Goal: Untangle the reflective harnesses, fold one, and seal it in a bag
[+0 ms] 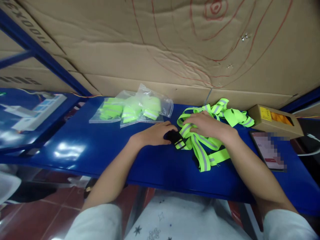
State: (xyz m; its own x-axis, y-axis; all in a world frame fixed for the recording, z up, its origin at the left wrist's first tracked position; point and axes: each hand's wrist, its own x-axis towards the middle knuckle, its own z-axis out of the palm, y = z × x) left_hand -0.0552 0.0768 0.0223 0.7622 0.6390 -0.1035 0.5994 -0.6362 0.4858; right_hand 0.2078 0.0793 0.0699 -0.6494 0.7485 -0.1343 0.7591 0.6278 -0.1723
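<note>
A tangle of neon yellow-green reflective strap (203, 159) with grey stripes lies on the blue table in front of me. My left hand (158, 133) is closed at its left end, fingers pinching a black buckle (173, 136) attached to the strap. My right hand (203, 123) curls over the middle of the tangle, its fingers wrapped round several loops of the strap. Its fingertips are partly hidden among the loops. More of the strap (233, 116) is bunched behind my right hand, near the cardboard wall.
Clear plastic bags (135, 108) with folded neon straps lie at the back left of the blue table (100, 151). A phone (267, 151) and a cardboard box (277, 121) are at the right. A white power strip (40, 111) lies far left. Cardboard (160, 60) walls the back.
</note>
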